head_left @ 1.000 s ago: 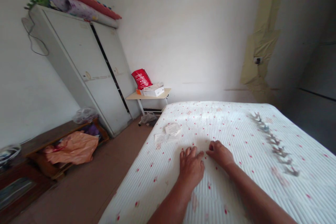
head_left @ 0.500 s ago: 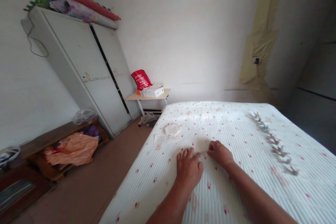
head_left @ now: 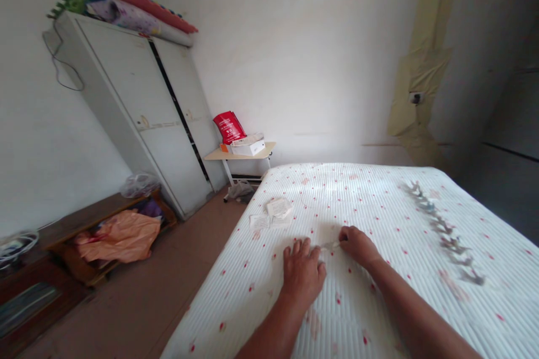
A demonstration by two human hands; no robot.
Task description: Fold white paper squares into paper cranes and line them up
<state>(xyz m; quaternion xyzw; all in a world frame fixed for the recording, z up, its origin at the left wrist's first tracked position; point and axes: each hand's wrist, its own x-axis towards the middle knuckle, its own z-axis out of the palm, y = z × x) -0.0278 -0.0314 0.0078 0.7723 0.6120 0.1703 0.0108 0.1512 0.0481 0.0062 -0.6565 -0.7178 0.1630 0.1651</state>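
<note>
My left hand [head_left: 303, 269] lies palm down on the white quilted bed cover [head_left: 337, 314], its fingers stretched and slightly apart. A thin pale strip [head_left: 330, 245] runs from beside its fingertips to my right hand [head_left: 357, 244]. The right fingers are closed in a pinch on the far end of that strip; its kind is too small to tell. Beyond the left hand, printed paper slips [head_left: 273, 214] rest on the cover. On the right side of the bed stands a row of several small grey-brown figures [head_left: 448, 238], blurred in detail.
At the bed's far left corner a small table [head_left: 214, 154] bears a red bag [head_left: 229, 127] and a white box [head_left: 250, 147]. A tall grey cabinet [head_left: 126, 90] stands left, with rolled mats [head_left: 143, 19] on top. An orange plastic bag [head_left: 120, 235] lies on a low wooden bench [head_left: 82, 219].
The pale strip between my hands shows more plainly now, and my right hand is slightly farther right of my left. The whole view has shifted a little.
</note>
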